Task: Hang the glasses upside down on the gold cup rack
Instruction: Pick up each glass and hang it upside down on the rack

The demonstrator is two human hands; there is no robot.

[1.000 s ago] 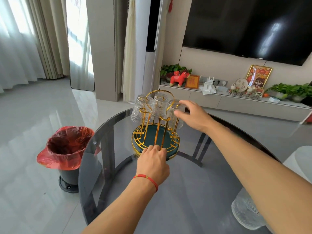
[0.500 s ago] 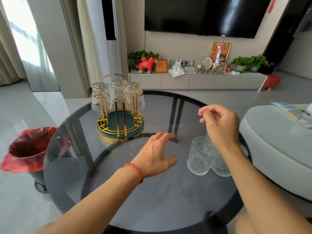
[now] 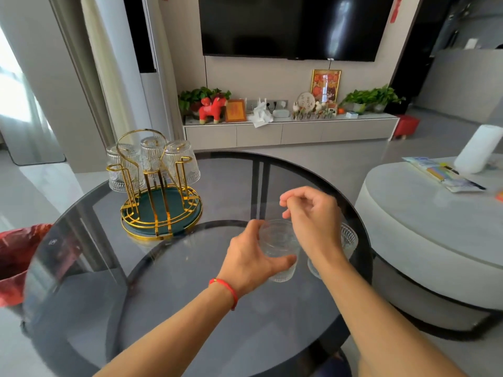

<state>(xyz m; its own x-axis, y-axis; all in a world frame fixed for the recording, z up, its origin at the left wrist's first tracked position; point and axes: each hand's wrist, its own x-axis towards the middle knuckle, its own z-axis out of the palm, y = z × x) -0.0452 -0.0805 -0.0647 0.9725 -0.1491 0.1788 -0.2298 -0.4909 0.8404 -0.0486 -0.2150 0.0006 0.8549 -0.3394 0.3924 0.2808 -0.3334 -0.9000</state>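
The clear glass point(image 3: 279, 250) stands on the round dark table point(image 3: 190, 308), wrapped by the left hand point(image 3: 251, 257): the thumb sits on the side nearer the person and the other fingers point(image 3: 254, 229) curl round the far side, so this hand has hold of it. The right hand point(image 3: 313, 221) hovers just above the glass rim with its fingers loosely bent, half open, holding nothing. More glasses point(image 3: 348, 238) peek out just behind and under the right wrist, very close to the held one. If the left hand lifts fast, the glass could bump those neighbours and chip, or slip, because its ribbed side is smooth and see-through. The gold cup rack point(image 3: 160, 191) stands well away from the fingers, to their left and farther back, with three glasses already hanging upside down and some hooks free. A tilted glass could miss a hook and fall on the hard table. No brand or words on the glass or rack can be read.
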